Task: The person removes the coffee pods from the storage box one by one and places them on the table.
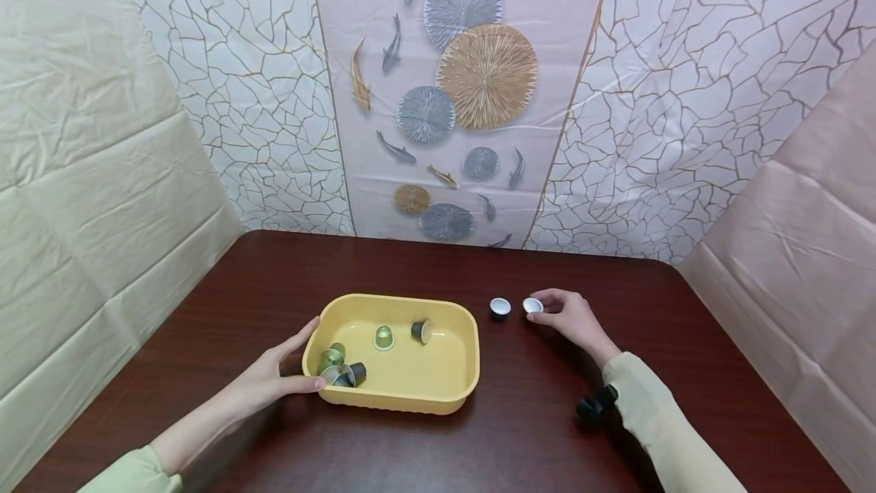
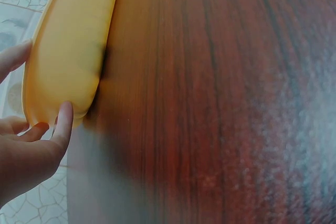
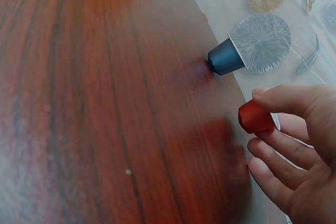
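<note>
— Nearest me, my left hand (image 1: 263, 385) lies with straight fingers against the yellow tray's (image 1: 448, 392) near-left corner.
— And the right hand (image 1: 573, 319)?
— Pinching a red capsule (image 3: 255, 117) on the tabletop (image 1: 534, 432), beside the blue capsule (image 1: 500, 307).

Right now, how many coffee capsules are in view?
About 7. Two on the table: a red capsule pinched by the right hand and a blue capsule beside it. About five lie in the yellow tray; its corner cluster may hide more.
</note>
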A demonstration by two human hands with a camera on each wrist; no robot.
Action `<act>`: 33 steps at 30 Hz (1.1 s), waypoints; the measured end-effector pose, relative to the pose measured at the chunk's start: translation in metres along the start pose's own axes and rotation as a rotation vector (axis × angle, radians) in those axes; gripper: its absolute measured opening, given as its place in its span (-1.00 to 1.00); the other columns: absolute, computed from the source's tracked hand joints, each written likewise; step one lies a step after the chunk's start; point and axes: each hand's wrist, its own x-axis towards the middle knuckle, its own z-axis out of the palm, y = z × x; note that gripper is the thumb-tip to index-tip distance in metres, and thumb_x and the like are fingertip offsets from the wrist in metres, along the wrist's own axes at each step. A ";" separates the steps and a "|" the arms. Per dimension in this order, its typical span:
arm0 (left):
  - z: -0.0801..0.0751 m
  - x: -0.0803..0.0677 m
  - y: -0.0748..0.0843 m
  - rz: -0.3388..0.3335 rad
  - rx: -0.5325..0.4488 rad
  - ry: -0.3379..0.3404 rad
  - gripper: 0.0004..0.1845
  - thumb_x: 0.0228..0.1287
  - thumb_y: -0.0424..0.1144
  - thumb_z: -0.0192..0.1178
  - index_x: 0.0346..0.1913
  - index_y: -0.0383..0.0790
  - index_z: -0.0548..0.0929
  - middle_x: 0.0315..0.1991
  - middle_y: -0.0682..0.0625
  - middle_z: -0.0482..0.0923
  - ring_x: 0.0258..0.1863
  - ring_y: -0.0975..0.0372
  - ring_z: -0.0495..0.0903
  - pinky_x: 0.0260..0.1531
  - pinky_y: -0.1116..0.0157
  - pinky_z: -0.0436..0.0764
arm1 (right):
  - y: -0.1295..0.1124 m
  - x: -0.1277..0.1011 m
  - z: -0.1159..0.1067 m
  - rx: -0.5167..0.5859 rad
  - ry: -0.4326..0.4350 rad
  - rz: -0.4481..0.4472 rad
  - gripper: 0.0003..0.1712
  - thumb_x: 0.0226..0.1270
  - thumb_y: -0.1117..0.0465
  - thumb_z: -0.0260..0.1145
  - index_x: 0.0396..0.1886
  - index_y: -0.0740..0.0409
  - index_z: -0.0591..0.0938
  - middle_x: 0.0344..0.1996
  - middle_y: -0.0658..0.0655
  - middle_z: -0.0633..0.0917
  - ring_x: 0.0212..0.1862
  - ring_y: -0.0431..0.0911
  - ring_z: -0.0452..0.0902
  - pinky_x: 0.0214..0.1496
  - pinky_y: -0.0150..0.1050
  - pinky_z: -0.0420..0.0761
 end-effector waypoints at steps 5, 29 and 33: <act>0.000 0.000 0.001 -0.008 0.000 -0.001 0.04 0.14 -0.12 0.41 0.59 0.15 -0.01 0.58 -0.17 0.03 0.50 -0.17 0.12 0.28 -0.23 0.23 | 0.001 -0.002 0.000 -0.005 -0.008 0.012 -0.55 0.19 0.12 0.48 0.06 0.18 0.68 -0.11 0.20 0.76 -0.12 -0.07 0.69 -0.11 -0.30 0.57; 0.000 -0.002 0.002 -0.001 -0.004 0.001 0.03 0.15 -0.13 0.41 0.59 0.16 0.00 0.60 -0.14 -0.01 0.54 -0.17 -0.02 0.29 -0.32 0.15 | 0.002 -0.008 -0.001 -0.016 -0.044 0.028 -0.52 0.23 0.07 0.44 0.13 0.10 0.65 -0.02 0.18 0.74 -0.01 0.01 0.68 -0.04 -0.23 0.57; 0.000 -0.001 0.002 0.000 -0.003 0.000 0.03 0.15 -0.12 0.41 0.59 0.16 0.00 0.60 -0.14 -0.01 0.54 -0.16 -0.03 0.29 -0.31 0.15 | 0.001 -0.008 -0.002 -0.011 -0.047 0.010 -0.49 0.23 0.07 0.45 0.15 0.15 0.64 -0.04 0.20 0.74 -0.01 0.02 0.68 -0.04 -0.22 0.57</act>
